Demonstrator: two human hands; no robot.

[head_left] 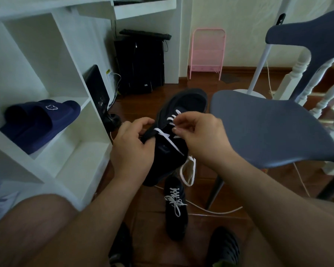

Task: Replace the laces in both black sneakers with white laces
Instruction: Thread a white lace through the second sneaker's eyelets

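I hold a black sneaker (183, 105) up above the floor, toe pointing away. My left hand (132, 145) grips its left upper edge beside the eyelets. My right hand (202, 135) pinches the white lace (169, 140) near the upper eyelets. The lace crosses several lower eyelets, and a loose loop (189, 171) of it hangs below my right wrist. A second black sneaker (176, 212) lies on the floor between my knees, laced in white with a bow.
A blue-grey chair (268, 130) stands close on the right. White shelving (46, 116) on the left holds dark blue slides (41, 120). A black computer tower (141, 64) and a pink rack (207, 53) stand at the back. A white cord (216, 210) runs over the wooden floor.
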